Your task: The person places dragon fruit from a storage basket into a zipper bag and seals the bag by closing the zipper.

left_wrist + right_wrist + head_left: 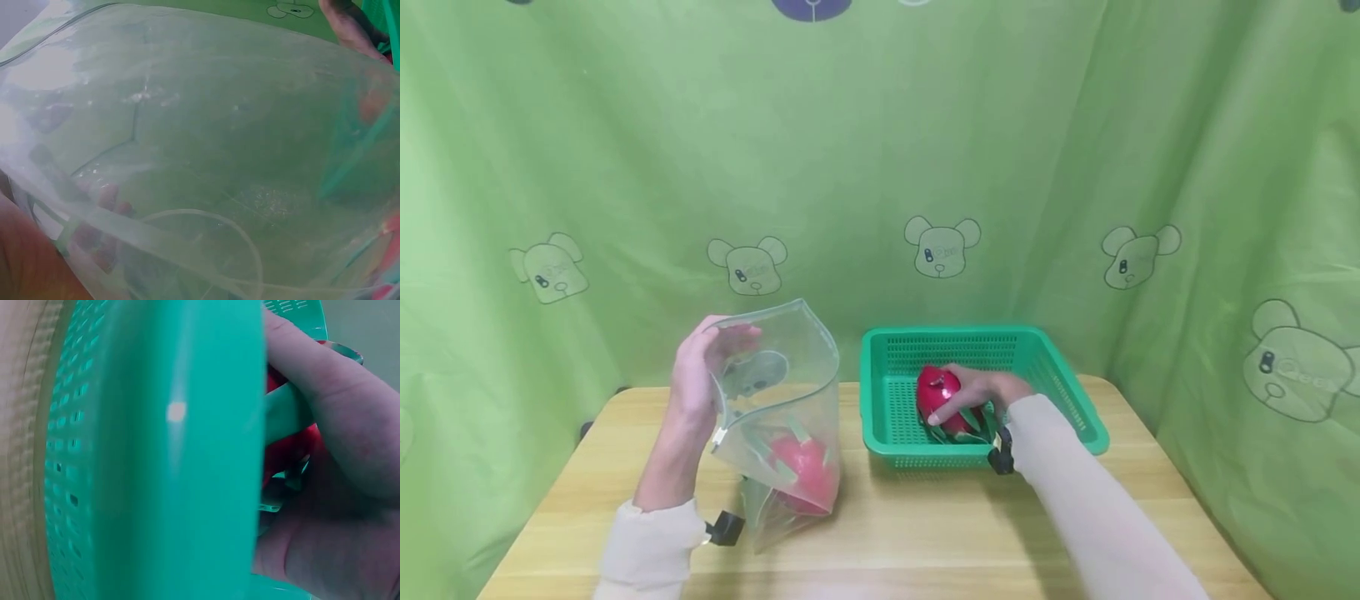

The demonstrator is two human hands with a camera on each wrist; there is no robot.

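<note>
On the left of the head view, my left hand (696, 371) holds a clear zip bag (778, 367) by the side of its open mouth. Its fingers (100, 231) show through the plastic in the left wrist view. A red dragon fruit (808, 467) with green scales lies low inside the bag. My right hand (973, 392) reaches over the near rim of a green plastic basket (874, 392). There it grips another red dragon fruit (929, 385), thumb on the near side. The basket's rim (212, 450) covers part of that fruit in the right wrist view.
Basket and bag are side by side on a light wooden table (910, 533). A green curtain (850, 167) with bear-head prints hangs behind and along both sides. Small black devices (726, 528) are strapped at the wrists.
</note>
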